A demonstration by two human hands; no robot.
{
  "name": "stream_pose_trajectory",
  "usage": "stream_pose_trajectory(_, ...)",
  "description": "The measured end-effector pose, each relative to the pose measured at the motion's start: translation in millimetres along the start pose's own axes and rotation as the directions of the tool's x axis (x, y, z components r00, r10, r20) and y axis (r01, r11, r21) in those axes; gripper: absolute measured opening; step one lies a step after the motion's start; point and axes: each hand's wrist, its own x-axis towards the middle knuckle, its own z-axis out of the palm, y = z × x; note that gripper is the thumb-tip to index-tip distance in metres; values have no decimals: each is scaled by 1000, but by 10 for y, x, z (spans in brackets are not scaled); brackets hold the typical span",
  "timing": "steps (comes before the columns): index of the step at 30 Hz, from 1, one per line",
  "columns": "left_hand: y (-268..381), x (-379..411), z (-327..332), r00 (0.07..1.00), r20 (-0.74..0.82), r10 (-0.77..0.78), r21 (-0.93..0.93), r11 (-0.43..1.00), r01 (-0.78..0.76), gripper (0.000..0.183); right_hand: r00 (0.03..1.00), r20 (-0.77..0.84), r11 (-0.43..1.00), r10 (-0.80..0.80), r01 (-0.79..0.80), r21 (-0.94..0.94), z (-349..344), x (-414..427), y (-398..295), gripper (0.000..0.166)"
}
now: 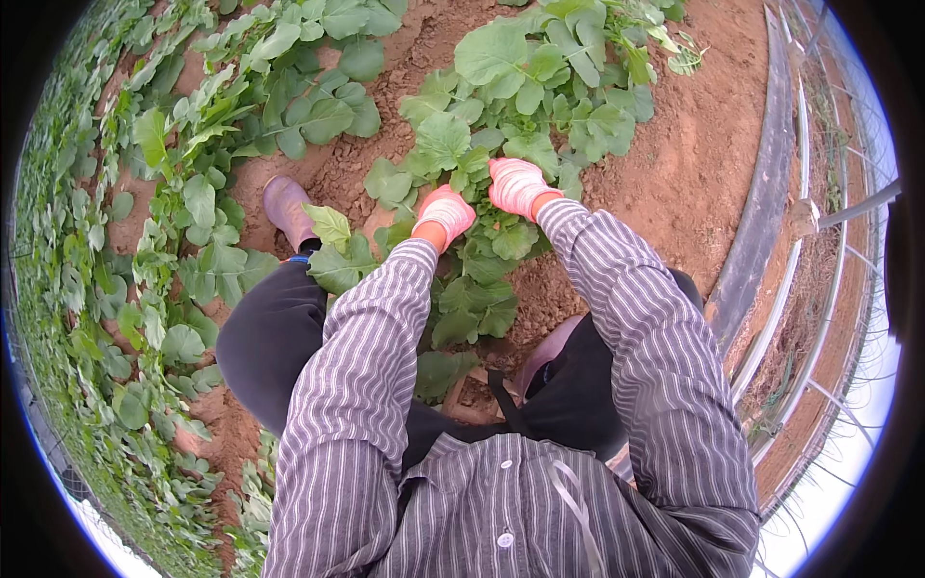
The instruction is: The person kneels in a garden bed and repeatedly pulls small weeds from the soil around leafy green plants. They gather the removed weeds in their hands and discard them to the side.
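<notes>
My left hand [446, 211], in a white and coral knit glove, reaches into a leafy green plant [442, 141] in the row before me. To its right and slightly farther out, my right hand [517, 188] wears a matching glove and sits among the same foliage. Both hands look curled, with the fingertips turned away or hidden by leaves. Whether stems are pinched in them cannot be seen. The leaves are broad and lobed. More of this row's foliage [473, 307] lies beneath my forearms, between my knees.
A mauve boot [287, 209] stands on the reddish soil at left; another boot [553, 350] is partly hidden at right. Dense crop rows [195, 267] fill the left side. Along the right run a dark strip [759, 195] and pale metal tubing [803, 144].
</notes>
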Motion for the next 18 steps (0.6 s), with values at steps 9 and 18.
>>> stream_pose_trajectory(9, 461, -832, -1105, 994, -59, -90, -274, 959, 70, 26, 950, -309, 600, -41, 271, 753, -856, -578, 823, 22)
stream_pose_trajectory(18, 1234, -1886, -1231, 876, -197, 441, -421, 769, -482, 25, 807, -180, 760, 562, -418, 498, 551, -1163, 3036, 28)
